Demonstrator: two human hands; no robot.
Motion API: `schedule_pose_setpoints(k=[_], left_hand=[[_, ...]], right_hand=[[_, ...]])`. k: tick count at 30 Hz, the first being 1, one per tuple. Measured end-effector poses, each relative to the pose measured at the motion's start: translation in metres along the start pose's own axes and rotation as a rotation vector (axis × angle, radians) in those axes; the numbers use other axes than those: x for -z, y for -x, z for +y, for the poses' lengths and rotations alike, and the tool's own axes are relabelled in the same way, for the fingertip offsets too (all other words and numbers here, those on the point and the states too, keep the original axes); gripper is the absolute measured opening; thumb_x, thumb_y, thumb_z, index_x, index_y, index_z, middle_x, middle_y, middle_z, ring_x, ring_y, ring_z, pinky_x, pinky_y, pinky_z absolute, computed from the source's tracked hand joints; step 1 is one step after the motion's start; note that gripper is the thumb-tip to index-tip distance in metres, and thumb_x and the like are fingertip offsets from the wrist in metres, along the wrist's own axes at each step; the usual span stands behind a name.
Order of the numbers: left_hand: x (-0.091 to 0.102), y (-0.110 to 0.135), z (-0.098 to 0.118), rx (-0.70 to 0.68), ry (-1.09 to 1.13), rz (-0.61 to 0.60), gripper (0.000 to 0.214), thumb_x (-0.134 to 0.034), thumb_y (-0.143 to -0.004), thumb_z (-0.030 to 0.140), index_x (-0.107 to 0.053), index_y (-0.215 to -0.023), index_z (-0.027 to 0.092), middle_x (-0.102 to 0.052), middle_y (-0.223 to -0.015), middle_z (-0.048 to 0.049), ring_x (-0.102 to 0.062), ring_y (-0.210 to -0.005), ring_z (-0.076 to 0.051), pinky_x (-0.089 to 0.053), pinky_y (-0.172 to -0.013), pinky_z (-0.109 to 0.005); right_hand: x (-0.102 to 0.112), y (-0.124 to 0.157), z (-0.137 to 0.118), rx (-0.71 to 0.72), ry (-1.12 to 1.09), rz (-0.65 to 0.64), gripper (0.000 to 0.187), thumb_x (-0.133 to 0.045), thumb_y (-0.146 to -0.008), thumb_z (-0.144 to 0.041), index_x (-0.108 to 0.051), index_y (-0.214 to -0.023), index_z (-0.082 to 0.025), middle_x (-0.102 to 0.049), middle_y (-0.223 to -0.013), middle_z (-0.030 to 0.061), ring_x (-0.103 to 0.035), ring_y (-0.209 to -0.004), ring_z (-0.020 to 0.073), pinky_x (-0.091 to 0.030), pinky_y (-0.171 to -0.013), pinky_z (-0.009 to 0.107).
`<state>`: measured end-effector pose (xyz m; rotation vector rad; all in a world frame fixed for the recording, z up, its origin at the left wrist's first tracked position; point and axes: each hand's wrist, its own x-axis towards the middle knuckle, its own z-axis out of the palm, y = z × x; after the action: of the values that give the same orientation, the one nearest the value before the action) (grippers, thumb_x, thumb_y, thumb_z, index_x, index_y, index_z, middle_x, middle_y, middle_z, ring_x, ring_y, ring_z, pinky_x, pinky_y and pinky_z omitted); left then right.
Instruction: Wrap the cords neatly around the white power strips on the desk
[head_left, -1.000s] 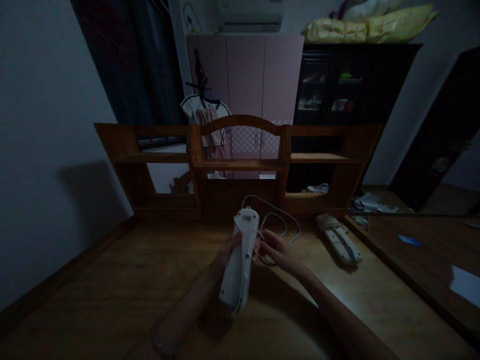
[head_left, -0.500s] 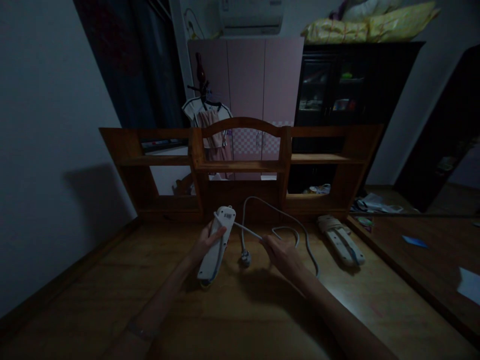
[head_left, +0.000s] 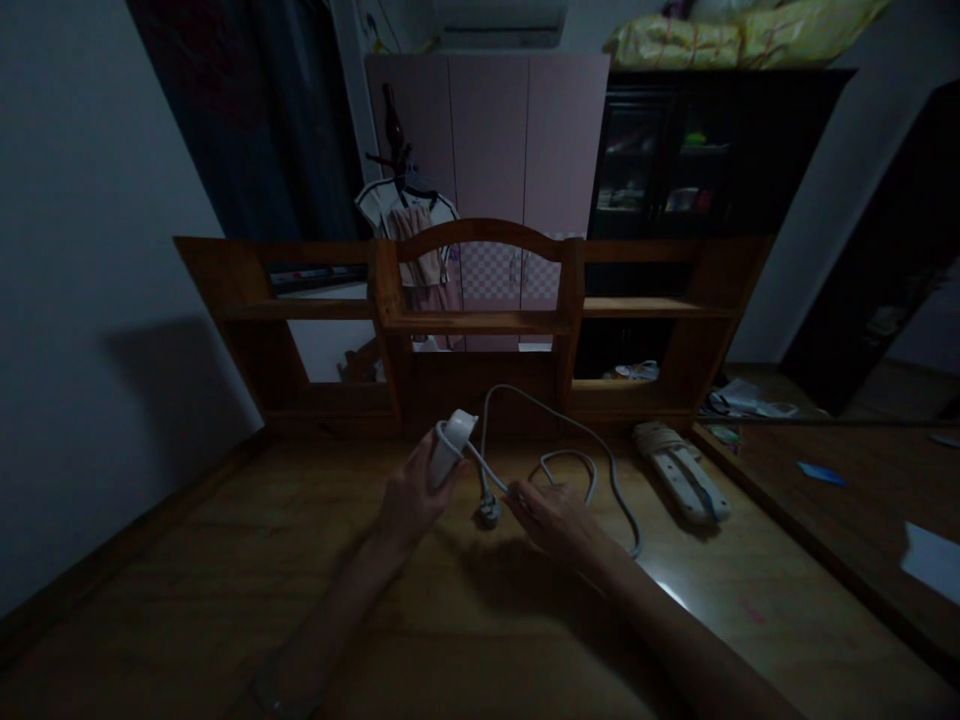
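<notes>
My left hand [head_left: 411, 500] is closed around a white power strip [head_left: 454, 432], which is tipped so that mostly its far end shows. One turn of the grey cord [head_left: 484, 465] passes round that end. Pinched in my right hand [head_left: 551, 515] is the same cord, pulled taut between the two hands. Its loose length loops over the wooden desk top and ends in a plug [head_left: 489, 510] lying between my hands. To the right lies a second power strip [head_left: 686, 480] with its cord wound around its far end.
A wooden shelf unit [head_left: 480, 322] stands along the back of the desk top. On the lower surface at right lie a blue card [head_left: 821, 473] and a white sheet of paper [head_left: 932, 560]. Behind are pink wardrobe doors [head_left: 491, 140] and a dark cabinet [head_left: 750, 160].
My left hand has turned the power strip, so its flat underside no longer faces me and its end shows. My right hand has moved slightly left and down with the cord.
</notes>
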<state>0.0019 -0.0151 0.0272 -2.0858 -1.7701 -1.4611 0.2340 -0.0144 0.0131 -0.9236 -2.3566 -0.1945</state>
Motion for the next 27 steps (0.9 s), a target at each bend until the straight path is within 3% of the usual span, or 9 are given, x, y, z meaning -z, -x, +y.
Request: schedule_pose_setpoints(k=[5, 8, 11, 14, 20, 27], left_hand=[[-0.005, 0.006, -0.004, -0.301, -0.125, 0.015, 0.062, -0.055, -0.088, 0.035, -0.026, -0.142, 0.025, -0.056, -0.126, -0.0115, -0.061, -0.106, -0.024, -0.052, -0.081, -0.032], [-0.004, 0.007, -0.003, -0.4, -0.203, -0.001, 0.061, -0.054, -0.088, 0.031, -0.026, -0.142, 0.025, -0.05, -0.131, -0.0134, -0.056, -0.112, -0.026, -0.052, -0.082, -0.034], [-0.003, 0.007, 0.001, -0.474, -0.228, 0.027, 0.06, -0.052, -0.089, 0.023, -0.025, -0.142, 0.023, -0.045, -0.136, -0.0146, -0.048, -0.121, -0.027, -0.046, -0.095, -0.039], [-0.003, 0.01, 0.003, -0.514, -0.244, 0.046, 0.061, -0.052, -0.088, 0.021, -0.024, -0.142, 0.022, -0.044, -0.136, -0.0158, -0.048, -0.122, -0.028, -0.043, -0.098, -0.043], [-0.009, 0.018, 0.004, -0.517, -0.201, -0.004, 0.066, -0.055, -0.087, 0.026, -0.019, -0.141, 0.018, -0.047, -0.131, -0.0195, -0.052, -0.116, -0.029, -0.049, -0.089, -0.042], [-0.01, 0.019, 0.002, -0.516, -0.18, 0.014, 0.067, -0.057, -0.086, 0.026, -0.019, -0.141, 0.019, -0.049, -0.13, -0.019, -0.054, -0.115, -0.029, -0.049, -0.09, -0.04]], right_hand=[[0.005, 0.003, -0.003, 0.048, -0.013, -0.057, 0.017, -0.038, -0.097, -0.027, -0.051, -0.09, -0.019, -0.062, -0.07, -0.001, -0.053, -0.056, 0.0103, -0.024, -0.054, 0.027], [0.008, 0.003, -0.006, 0.096, -0.01, -0.053, 0.011, -0.041, -0.094, -0.019, -0.051, -0.091, -0.018, -0.06, -0.076, 0.0013, -0.053, -0.062, 0.0114, -0.027, -0.057, 0.026], [0.009, 0.003, -0.009, 0.111, -0.014, -0.046, 0.012, -0.041, -0.09, -0.012, -0.051, -0.093, -0.017, -0.06, -0.084, 0.0045, -0.053, -0.069, 0.0133, -0.029, -0.061, 0.026], [0.007, 0.004, -0.012, 0.068, -0.019, -0.071, 0.012, -0.04, -0.091, -0.014, -0.051, -0.094, -0.018, -0.061, -0.081, 0.0036, -0.052, -0.063, 0.0124, -0.026, -0.056, 0.026], [0.005, 0.008, -0.014, 0.031, -0.043, -0.11, 0.017, -0.041, -0.096, -0.031, -0.05, -0.105, -0.019, -0.065, -0.073, -0.0002, -0.053, -0.054, 0.0114, -0.021, -0.051, 0.027], [0.005, 0.005, -0.008, 0.052, 0.037, -0.036, 0.017, -0.041, -0.085, -0.007, -0.051, -0.094, -0.017, -0.061, -0.084, 0.0051, -0.054, -0.07, 0.0155, -0.027, -0.059, 0.027]])
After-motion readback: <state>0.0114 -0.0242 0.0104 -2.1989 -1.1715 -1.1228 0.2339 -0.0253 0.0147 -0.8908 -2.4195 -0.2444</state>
